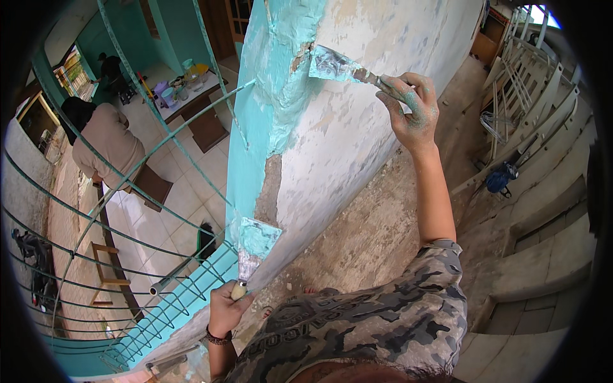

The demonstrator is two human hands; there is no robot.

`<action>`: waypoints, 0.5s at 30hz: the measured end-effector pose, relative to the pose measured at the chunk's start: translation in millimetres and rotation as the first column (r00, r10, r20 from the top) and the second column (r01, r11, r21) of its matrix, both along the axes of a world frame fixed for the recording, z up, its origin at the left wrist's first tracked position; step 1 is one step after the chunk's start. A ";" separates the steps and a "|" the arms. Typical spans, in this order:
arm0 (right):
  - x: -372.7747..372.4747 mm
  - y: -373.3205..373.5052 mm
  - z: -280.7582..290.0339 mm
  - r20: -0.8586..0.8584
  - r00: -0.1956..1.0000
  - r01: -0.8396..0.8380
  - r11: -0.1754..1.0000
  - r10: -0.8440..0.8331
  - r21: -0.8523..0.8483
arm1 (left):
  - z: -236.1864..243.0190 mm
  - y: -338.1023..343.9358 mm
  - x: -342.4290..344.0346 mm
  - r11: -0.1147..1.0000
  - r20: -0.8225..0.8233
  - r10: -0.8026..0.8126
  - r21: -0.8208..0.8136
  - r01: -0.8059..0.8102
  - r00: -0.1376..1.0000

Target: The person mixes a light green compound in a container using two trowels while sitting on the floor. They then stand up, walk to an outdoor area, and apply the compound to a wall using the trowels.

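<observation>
My right hand (414,110), dusted with turquoise, is closed round the handle of a putty knife (332,66). That knife's wide blade lies against the corner of the wall (357,121), where rough turquoise paint (288,96) meets a patchy white face. Lower down, my left hand (228,310) grips the pale handle of a second putty knife (250,260). Turquoise flakes or paste cover its blade, which is held close to the wall's lower corner. A bare grey patch (271,185) shows between the two blades along the edge.
Metal grille bars (96,210) stand on the left, close to my left hand. Beyond them a person (110,137) sits near a table (185,99) holding cups and containers. At right, white metal frames (520,89) lean by a wall, with a blue bundle (501,177) hanging there.
</observation>
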State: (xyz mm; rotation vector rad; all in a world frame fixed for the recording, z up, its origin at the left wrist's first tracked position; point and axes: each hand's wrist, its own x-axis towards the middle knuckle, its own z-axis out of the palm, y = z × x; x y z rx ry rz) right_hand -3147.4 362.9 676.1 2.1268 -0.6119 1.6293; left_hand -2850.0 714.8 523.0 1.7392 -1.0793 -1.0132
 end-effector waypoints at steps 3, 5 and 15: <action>-3.4 1.7 18.5 -0.076 0.995 0.052 0.996 -0.058 -0.074 | -7.6 0.5 1.1 1.000 -0.005 -0.004 -0.024 0.004 1.000; -5.6 3.8 28.2 -0.122 0.989 0.065 0.990 -0.080 -0.122 | -5.8 -0.8 0.3 1.000 -0.005 -0.008 -0.026 0.008 1.000; -8.9 -0.5 54.9 -0.230 0.965 0.074 0.970 -0.129 -0.233 | 0.4 -4.0 -2.4 1.000 -0.028 -0.026 -0.012 0.026 0.999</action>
